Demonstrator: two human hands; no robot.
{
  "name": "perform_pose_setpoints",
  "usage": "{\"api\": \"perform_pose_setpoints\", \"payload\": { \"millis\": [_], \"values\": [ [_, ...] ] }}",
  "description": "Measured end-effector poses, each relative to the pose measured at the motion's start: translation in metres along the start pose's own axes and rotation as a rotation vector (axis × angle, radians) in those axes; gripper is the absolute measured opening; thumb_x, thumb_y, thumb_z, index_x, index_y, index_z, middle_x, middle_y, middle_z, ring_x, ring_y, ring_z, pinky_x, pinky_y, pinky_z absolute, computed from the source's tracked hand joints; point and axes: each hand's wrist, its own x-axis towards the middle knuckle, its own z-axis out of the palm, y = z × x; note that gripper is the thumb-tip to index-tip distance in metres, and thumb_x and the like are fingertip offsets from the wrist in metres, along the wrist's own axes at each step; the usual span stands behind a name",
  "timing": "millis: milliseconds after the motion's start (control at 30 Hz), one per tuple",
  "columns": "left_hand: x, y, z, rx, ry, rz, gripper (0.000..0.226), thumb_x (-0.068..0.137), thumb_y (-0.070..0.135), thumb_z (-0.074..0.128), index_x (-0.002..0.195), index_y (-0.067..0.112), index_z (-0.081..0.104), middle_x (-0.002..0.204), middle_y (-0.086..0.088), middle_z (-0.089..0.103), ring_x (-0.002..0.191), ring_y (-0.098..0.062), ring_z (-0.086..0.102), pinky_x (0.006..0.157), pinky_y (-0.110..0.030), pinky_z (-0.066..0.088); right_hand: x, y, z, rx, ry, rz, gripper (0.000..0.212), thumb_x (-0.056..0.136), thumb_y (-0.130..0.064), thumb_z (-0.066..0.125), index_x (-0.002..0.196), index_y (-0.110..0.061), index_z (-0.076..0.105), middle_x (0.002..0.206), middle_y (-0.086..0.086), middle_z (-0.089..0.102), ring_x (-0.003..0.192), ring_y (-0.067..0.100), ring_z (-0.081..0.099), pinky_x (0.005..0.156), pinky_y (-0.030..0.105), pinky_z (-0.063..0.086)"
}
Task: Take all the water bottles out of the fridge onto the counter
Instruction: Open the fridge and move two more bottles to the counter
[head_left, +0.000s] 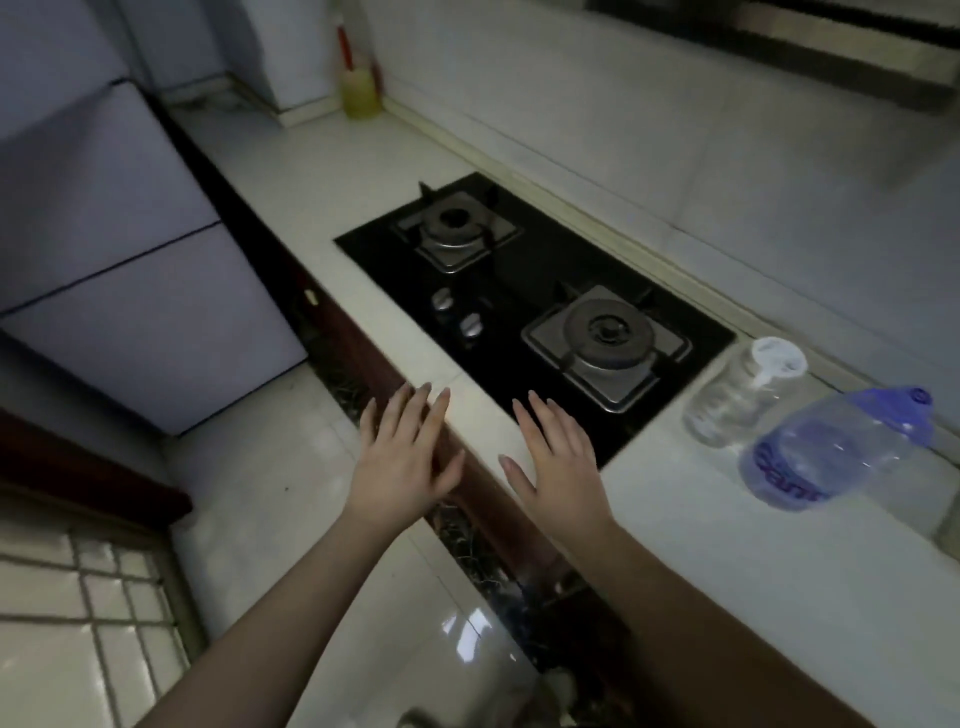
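Two bottles (748, 392) are seen standing on the counter (779, 545), to the right of the stove (535, 317): a clear one and, touching it, a blue-tinted jug (831, 447). The fridge (119, 249) is set to the far left, doors closed, so any bottles inside are hidden. The left hand (405, 462) and right hand (556, 457) are held apart, fingers straight, nothing grasped, over the counter edge. The left hand is judged nearer the fridge, which lies well apart from both
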Motion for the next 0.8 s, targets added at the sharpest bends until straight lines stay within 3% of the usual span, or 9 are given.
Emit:
{"api": "perform_pose_setpoints", "payload": {
  "millis": [233, 400, 800],
  "values": [
    [-0.066, -0.102, -0.065, 0.039, 0.03, -0.202, 0.075, 0.09, 0.06, 0.038, 0.152, 0.019, 0.03, 0.151, -0.009, 0.041, 0.14, -0.033, 0.036, 0.107, -0.062, 0.033, 0.045, -0.137, 0.017, 0.053, -0.02, -0.221, 0.063, 0.099, -0.05, 0.041, 0.154, -0.023, 0.025, 0.161, 0.001, 0.024, 0.148, 0.023, 0.02, 0.119, 0.045, 0.02],
    [-0.107, -0.171, -0.103, 0.122, 0.056, -0.309, 0.075, 0.091, 0.06, 0.037, 0.151, 0.016, 0.032, 0.149, -0.009, 0.044, 0.137, -0.032, 0.039, 0.108, -0.056, 0.031, 0.07, -0.22, 0.033, 0.046, -0.037, -0.341, 0.064, 0.099, -0.048, 0.043, 0.155, -0.023, 0.024, 0.16, 0.002, 0.026, 0.147, 0.024, 0.021, 0.119, 0.047, 0.022],
    [-0.122, -0.287, -0.151, 0.212, 0.136, -0.56, 0.077, 0.087, 0.06, 0.04, 0.151, 0.019, 0.028, 0.147, -0.008, 0.045, 0.136, -0.03, 0.039, 0.106, -0.057, 0.036, 0.155, -0.337, 0.063, 0.051, -0.05, -0.548, 0.064, 0.099, -0.049, 0.041, 0.155, -0.021, 0.024, 0.16, 0.002, 0.024, 0.148, 0.024, 0.018, 0.118, 0.043, 0.016]
  ]
}}
